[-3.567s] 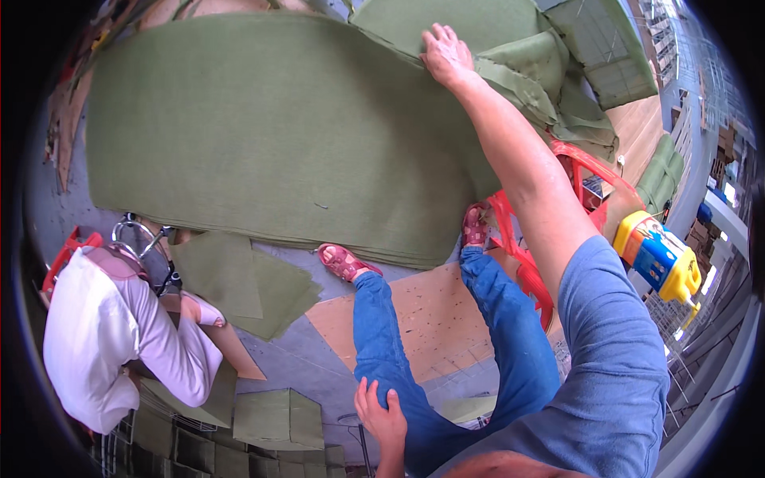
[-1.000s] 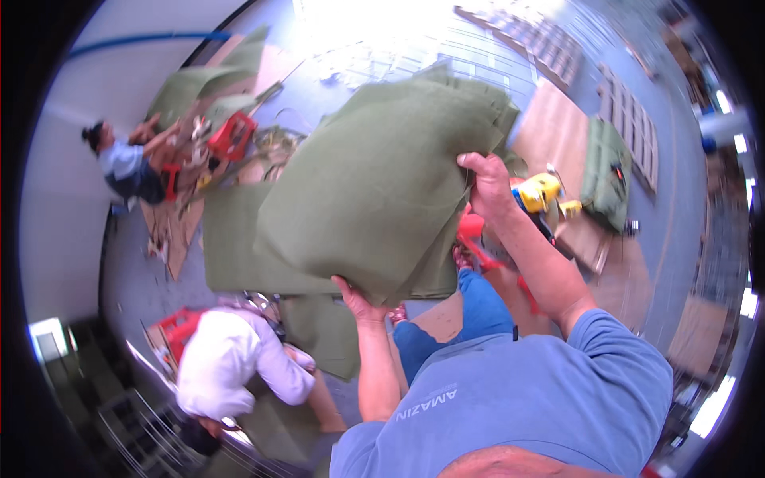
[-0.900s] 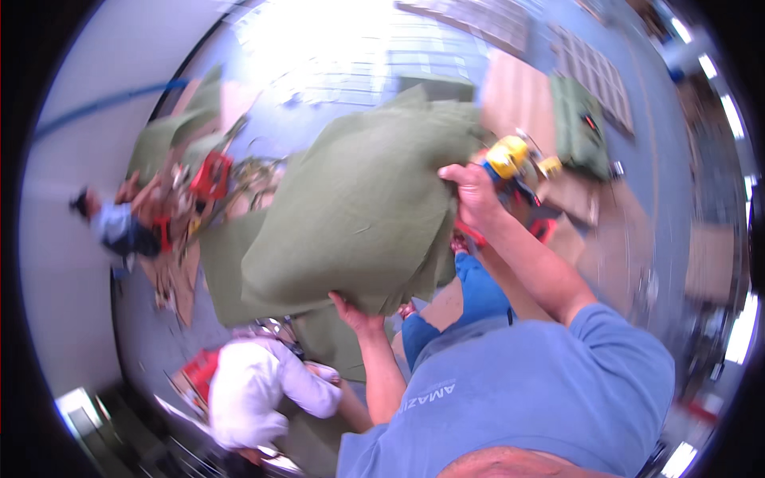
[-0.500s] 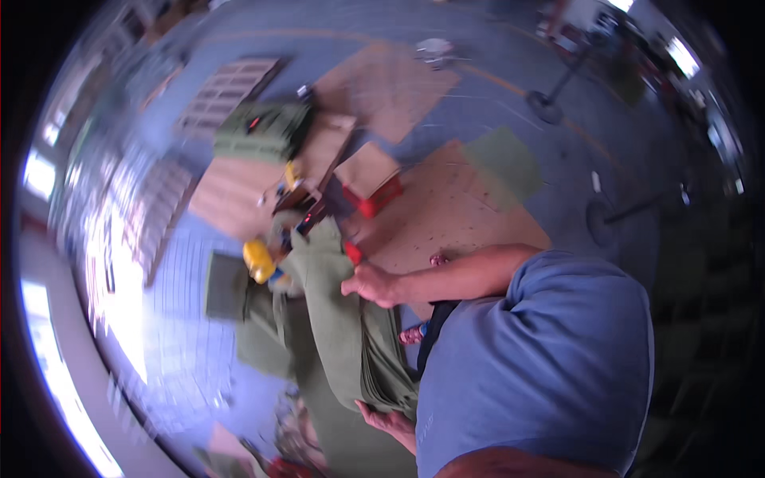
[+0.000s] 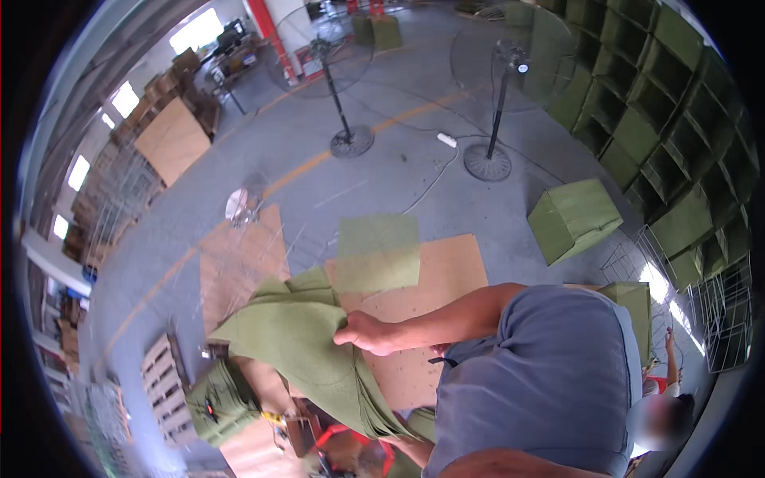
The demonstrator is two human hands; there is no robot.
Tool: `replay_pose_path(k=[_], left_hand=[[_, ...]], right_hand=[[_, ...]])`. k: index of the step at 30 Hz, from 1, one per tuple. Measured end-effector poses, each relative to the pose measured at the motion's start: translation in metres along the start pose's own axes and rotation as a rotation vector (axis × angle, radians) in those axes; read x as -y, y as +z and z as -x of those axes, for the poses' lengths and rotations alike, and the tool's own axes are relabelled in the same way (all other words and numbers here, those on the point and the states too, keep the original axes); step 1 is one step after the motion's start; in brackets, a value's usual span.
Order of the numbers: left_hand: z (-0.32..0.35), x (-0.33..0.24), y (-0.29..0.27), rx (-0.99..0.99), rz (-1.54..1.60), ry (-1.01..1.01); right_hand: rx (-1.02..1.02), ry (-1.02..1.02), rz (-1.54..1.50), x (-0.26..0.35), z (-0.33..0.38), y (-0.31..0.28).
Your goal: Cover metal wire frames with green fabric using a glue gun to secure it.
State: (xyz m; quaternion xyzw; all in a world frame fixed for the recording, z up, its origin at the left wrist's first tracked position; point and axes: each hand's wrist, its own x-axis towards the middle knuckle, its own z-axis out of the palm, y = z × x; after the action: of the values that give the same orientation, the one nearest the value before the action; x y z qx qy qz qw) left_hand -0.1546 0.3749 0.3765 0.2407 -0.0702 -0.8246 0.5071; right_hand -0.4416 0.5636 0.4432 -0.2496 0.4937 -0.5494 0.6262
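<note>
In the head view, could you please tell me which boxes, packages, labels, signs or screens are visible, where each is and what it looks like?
Green box: on the concrete floor at right, a plain olive cube, tilted.
Stacked green boxes: along the right edge, open-faced olive cubes in rows like a wall.
Brown cartons: far upper left, stacked, cardboard-coloured, too small for detail.
Cardboard sheet: upper left, flat tan panel, leaning.
No labels, signs or screens can be made out.
</note>
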Motion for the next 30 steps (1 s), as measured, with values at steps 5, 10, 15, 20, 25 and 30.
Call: replay_pose_path(k=[5,10,15,20,25,30], left_hand=[[0.055,0.152,-0.032,0.075,-0.116,-0.122],[0.027,0.178,-0.025,0.103,-0.195,-0.179],[-0.094,0.192,-0.045,0.063,-0.327,-0.364],[-0.183,0.211,0.003,-0.053,-0.307,-0.832],[-0.239,0.204,-0.024,-0.062,-0.526,-1.026],[-0.267,0.18,0.016,0.041,-0.931,-1.007]], right_hand=[[-0.198,-0.11,-0.165,0.078,-0.032,-0.094],[-0.388,-0.224,-0.404,0.103,-0.049,-0.141],[-0.783,-0.143,-0.453,0.079,-0.072,-0.199],[-1.208,-0.21,-0.568,0.04,-0.07,-0.214],[-1.375,-0.327,-0.637,-0.005,-0.053,-0.164],[-1.567,-0.35,-0.756,-0.018,-0.06,-0.105]])
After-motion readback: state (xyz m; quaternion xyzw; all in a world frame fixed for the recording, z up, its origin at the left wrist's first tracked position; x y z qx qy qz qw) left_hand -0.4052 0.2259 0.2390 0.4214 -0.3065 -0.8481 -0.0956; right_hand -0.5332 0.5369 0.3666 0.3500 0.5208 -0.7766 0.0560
